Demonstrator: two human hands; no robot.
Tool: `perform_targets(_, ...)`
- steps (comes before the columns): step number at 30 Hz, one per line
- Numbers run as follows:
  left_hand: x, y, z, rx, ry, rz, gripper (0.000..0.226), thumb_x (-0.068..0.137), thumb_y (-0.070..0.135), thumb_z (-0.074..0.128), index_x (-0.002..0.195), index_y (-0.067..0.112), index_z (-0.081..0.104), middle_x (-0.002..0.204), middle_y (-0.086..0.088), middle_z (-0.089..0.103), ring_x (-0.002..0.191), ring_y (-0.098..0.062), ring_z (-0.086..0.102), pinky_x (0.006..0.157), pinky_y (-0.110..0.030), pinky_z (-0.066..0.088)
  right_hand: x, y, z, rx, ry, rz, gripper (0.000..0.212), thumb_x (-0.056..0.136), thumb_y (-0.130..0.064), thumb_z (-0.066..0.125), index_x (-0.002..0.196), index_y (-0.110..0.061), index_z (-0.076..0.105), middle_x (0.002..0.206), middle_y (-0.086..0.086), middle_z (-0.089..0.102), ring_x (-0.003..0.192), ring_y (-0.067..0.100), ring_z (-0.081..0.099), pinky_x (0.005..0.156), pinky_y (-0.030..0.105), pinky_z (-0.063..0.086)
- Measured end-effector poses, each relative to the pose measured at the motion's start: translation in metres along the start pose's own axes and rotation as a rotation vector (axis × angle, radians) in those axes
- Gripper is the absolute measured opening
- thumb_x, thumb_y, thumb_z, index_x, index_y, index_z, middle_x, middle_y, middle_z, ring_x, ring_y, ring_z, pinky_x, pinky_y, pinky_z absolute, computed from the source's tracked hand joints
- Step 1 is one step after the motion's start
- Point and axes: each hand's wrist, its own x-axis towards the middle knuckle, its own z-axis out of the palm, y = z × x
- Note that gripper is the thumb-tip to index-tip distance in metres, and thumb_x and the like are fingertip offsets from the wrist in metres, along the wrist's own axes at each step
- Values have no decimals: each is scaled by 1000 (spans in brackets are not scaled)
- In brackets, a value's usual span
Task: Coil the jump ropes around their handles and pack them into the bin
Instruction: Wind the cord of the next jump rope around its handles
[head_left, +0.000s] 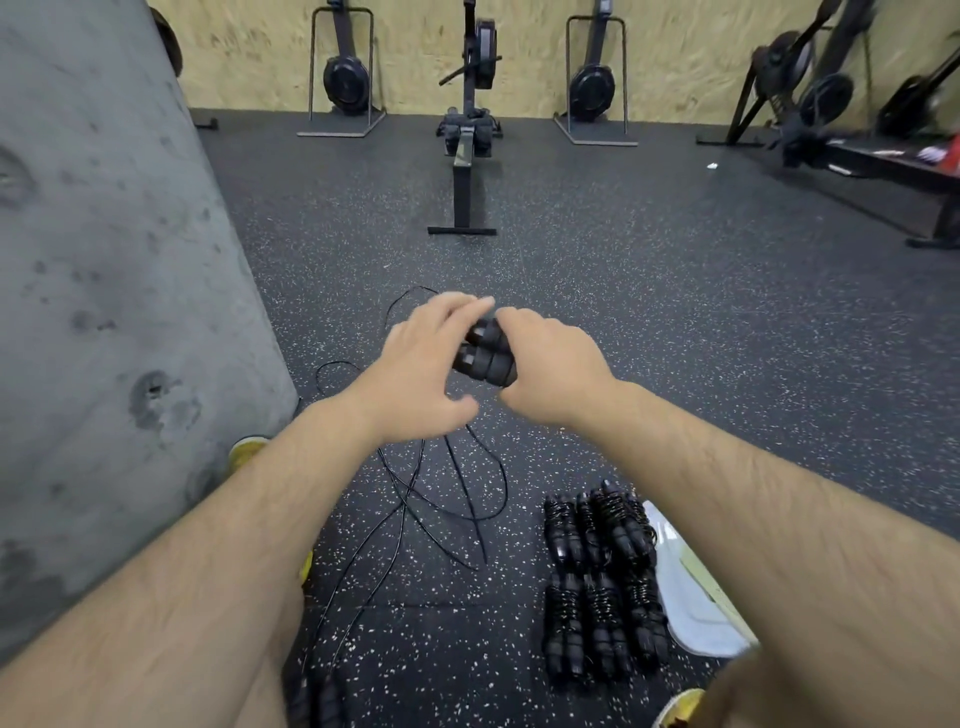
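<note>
The left forearm (218, 545) and right forearm (779, 519), both bare, reach in from the bottom corners and meet over the floor. The left hand (415, 369) has its fingers (457, 306) curled over the top of a pair of black handles (485, 353), with the thumb under them. The right hand (550, 364) grips the same pair from the other side, its fingers wrapped behind and hidden. The handles are stubby, ribbed cylinders, held side by side above the floor.

From below the hands a thin, glossy black cord (415, 499) sprawls in loose crossing loops on the floor (675, 312), a dark rubber mat flecked with pale chips. To the right of the loops, coiled jump ropes (597, 571) lie packed in two rows, touching, each handle pair wound in cord. Their right edge meets a pale, smooth sheet (691, 597).

A rough, pitted concrete pillar (104, 260) closes the left side, just beside the cord. Ahead, the mat lies open up to a rowing machine (462, 182) standing before a chipboard wall (415, 52).
</note>
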Motion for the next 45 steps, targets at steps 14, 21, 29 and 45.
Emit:
perform_targets(14, 4, -10, -6, 74, 58, -135, 52, 78, 32, 77, 121, 17, 52, 114, -1, 55, 97, -26, 59, 84, -41, 49, -2, -1, -5, -76, 62, -13, 47, 75, -42, 65, 114, -24, 47, 109, -1, 56, 100, 28, 53, 77, 40, 42)
perform_targets(21, 6, -7, 0, 287, 136, 90, 76, 74, 51, 76, 136, 15, 53, 115, -2, 58, 100, -27, 51, 93, -43, 45, -1, -7, -6, -11, 85, -40, 46, 76, -44, 69, 112, -22, 50, 110, -1, 58, 98, 27, 56, 72, 37, 44)
perform_targets(29, 5, -4, -7, 312, 162, 10, 76, 70, 80, 68, 117, 21, 59, 97, 3, 58, 89, -23, 55, 78, -40, 50, -3, -6, -12, 41, 59, -32, 58, 77, -45, 78, 116, -15, 47, 115, 3, 52, 101, 28, 49, 79, 40, 45)
perform_targets(45, 9, 4, -3, 174, 208, -7, 92, 75, 94, 35, 139, 30, 50, 109, 6, 60, 101, -21, 55, 80, -41, 52, -7, 3, -32, 212, 123, 11, 39, 78, -20, 71, 113, -18, 52, 110, 0, 55, 100, 25, 53, 84, 39, 48)
